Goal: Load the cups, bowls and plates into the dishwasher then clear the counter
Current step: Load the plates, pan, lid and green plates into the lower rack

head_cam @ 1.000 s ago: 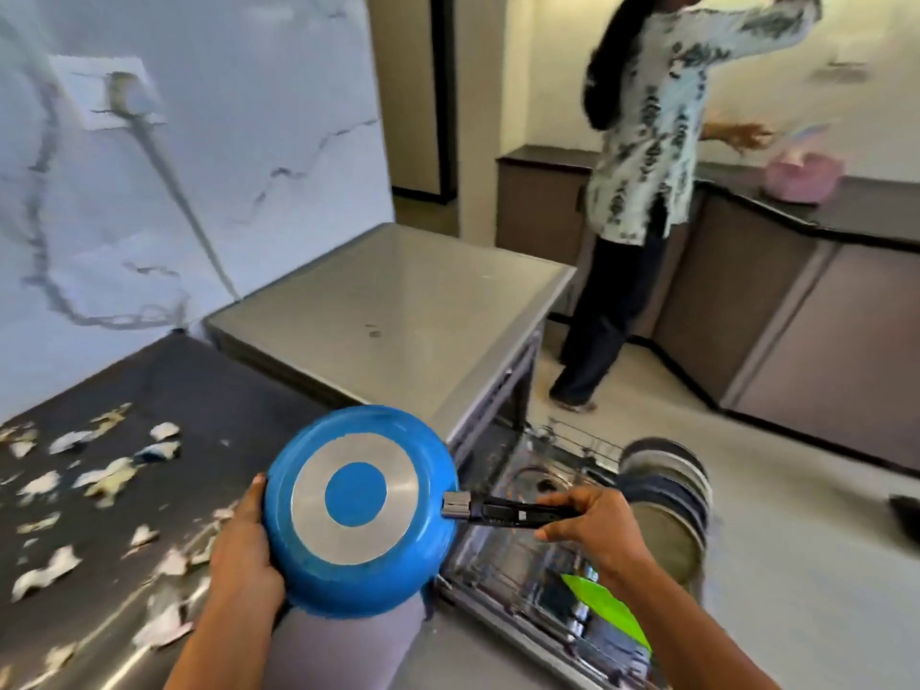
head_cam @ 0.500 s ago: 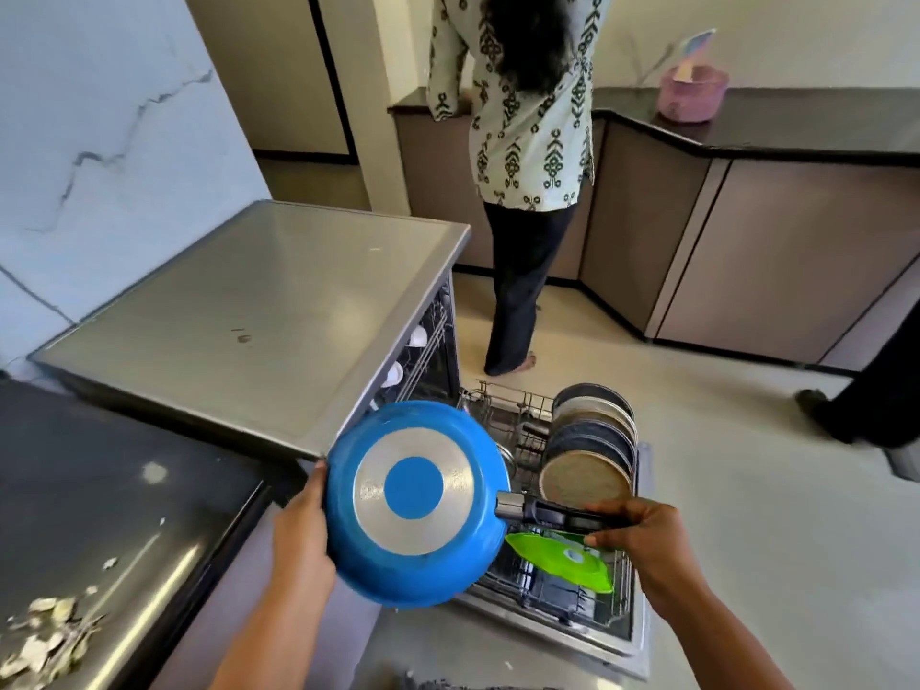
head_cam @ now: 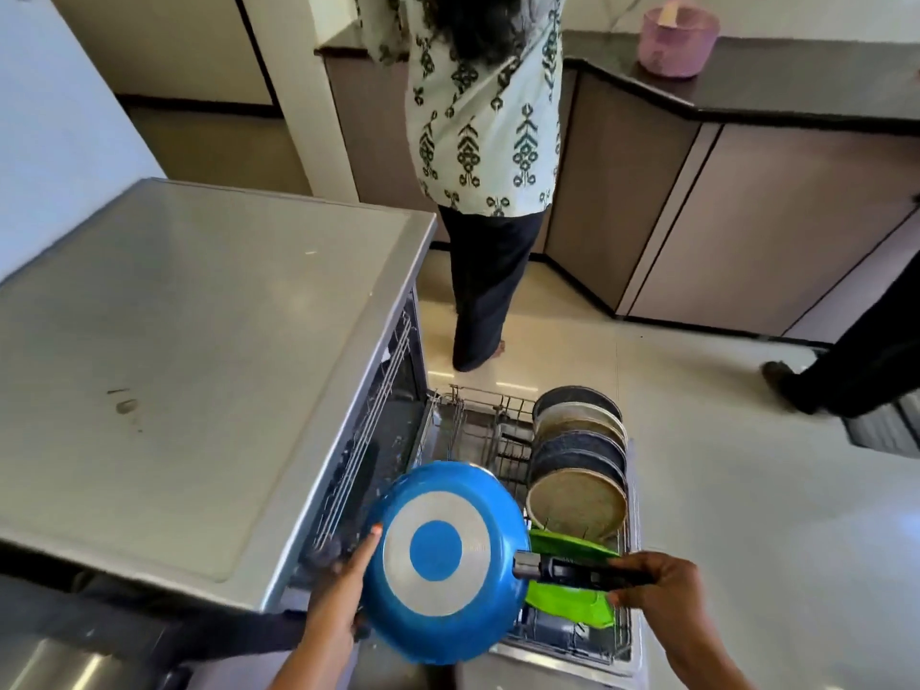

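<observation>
A blue frying pan (head_cam: 443, 560) is held upside down, its silver-ringed base facing me, above the pulled-out lower dishwasher rack (head_cam: 572, 639). My right hand (head_cam: 662, 590) grips the pan's black handle (head_cam: 572, 575). My left hand (head_cam: 338, 595) supports the pan's left rim, fingers behind it. Several grey and beige plates (head_cam: 577, 500) stand on edge along the rack's right side. A green plate (head_cam: 567, 600) lies in the rack under the handle. The dishwasher (head_cam: 209, 371) stands open, steel top to my left.
A person in a patterned top (head_cam: 478, 117) stands with their back to me just beyond the rack. Another person's dark leg (head_cam: 856, 371) is at the right edge. A pink bucket (head_cam: 677, 39) sits on the dark far counter (head_cam: 796, 87). Pale floor lies right of the rack.
My view has swung right, away from the littered counter, and moved closer to the dishwasher. The pan, held the same way in both hands, now hangs over the rack's near left part.
</observation>
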